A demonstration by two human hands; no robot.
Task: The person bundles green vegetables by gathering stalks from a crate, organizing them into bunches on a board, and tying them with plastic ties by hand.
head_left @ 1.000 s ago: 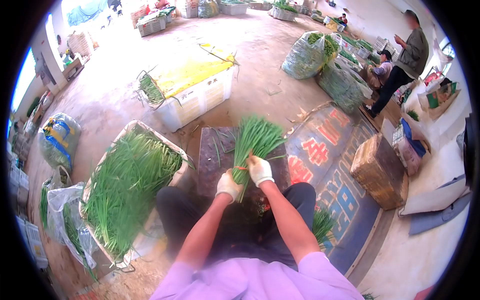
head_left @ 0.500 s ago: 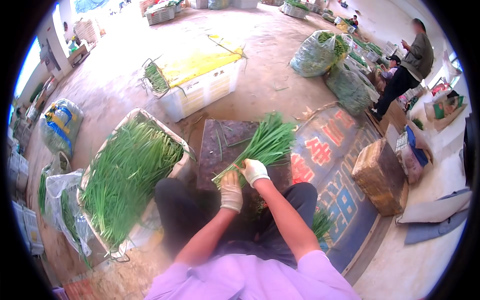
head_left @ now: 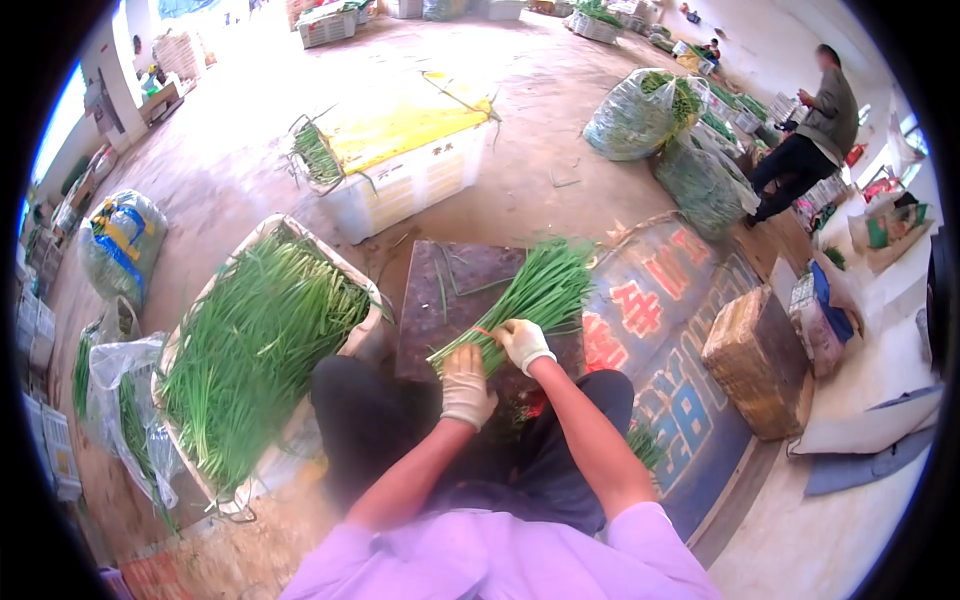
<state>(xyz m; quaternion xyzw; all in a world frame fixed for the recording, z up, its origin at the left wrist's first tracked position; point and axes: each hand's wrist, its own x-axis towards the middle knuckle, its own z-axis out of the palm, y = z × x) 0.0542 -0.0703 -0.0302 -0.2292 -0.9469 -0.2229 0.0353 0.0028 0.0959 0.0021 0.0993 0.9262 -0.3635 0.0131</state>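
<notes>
A bundle of long green chives (head_left: 548,287) lies slantwise on a dark square board (head_left: 425,300) before my knees, leaf tips toward the upper right. A red band (head_left: 482,331) circles it near the pale stem ends. My right hand (head_left: 523,345), in a whitish glove, is closed around the stems just above the band. My left hand (head_left: 465,385), also gloved, lies against the stem ends below the band with its fingers stretched out. A few loose leaves (head_left: 445,270) lie on the board's far part.
To my left stands a crate (head_left: 170,375) heaped with loose chives (head_left: 260,350). Ahead is a white box (head_left: 400,200) under a yellow cover. A printed sheet (head_left: 690,400) and a brown block (head_left: 760,360) lie right. Full bags (head_left: 630,120) and a standing person (head_left: 825,120) are farther off.
My right hand has shifted slightly right along the bundle, away from the band, which shows more clearly. My left hand stays by the stem ends. The view has moved slightly.
</notes>
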